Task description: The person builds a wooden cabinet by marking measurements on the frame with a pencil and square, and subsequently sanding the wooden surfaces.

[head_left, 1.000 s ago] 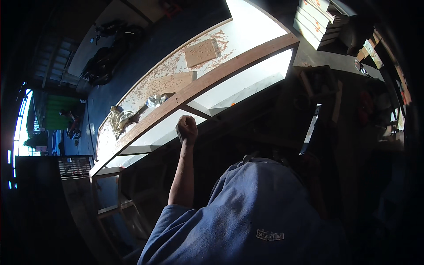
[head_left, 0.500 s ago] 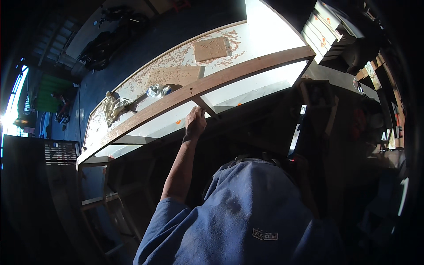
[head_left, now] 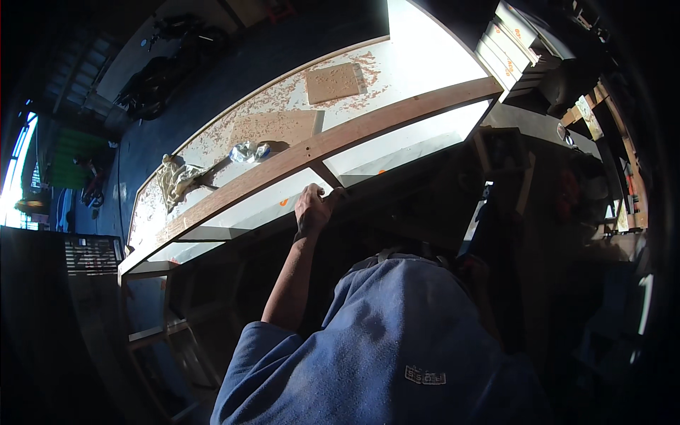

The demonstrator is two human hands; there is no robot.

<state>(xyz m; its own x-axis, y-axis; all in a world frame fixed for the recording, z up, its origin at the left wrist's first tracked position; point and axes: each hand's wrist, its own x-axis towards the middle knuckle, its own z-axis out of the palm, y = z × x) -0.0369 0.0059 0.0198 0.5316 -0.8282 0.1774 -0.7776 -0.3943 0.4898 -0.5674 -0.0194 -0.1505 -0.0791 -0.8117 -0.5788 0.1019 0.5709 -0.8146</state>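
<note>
The crosspiece [head_left: 325, 173] needs a steady touch. The left hand [head_left: 313, 210] is half curled by its low end; I can't tell either hand's hold.

The long rail [head_left: 340, 138] was brown wood, and it looked smooth and not shiny. The white panel [head_left: 432, 71] behind it looked smooth and flat. Little curly wood shavings [head_left: 370, 79] made the top look rough. The small board [head_left: 333, 83] looked like plain tan wood with a dull face. The crumpled wrap [head_left: 248, 151] was shiny and wrinkly, maybe plastic or foil. The rag [head_left: 177, 183] was soft, creased cloth. The blue shirt [head_left: 354, 326] was dull, fuzzy cloth. The long strip [head_left: 474, 223] shone like smooth metal.
</note>
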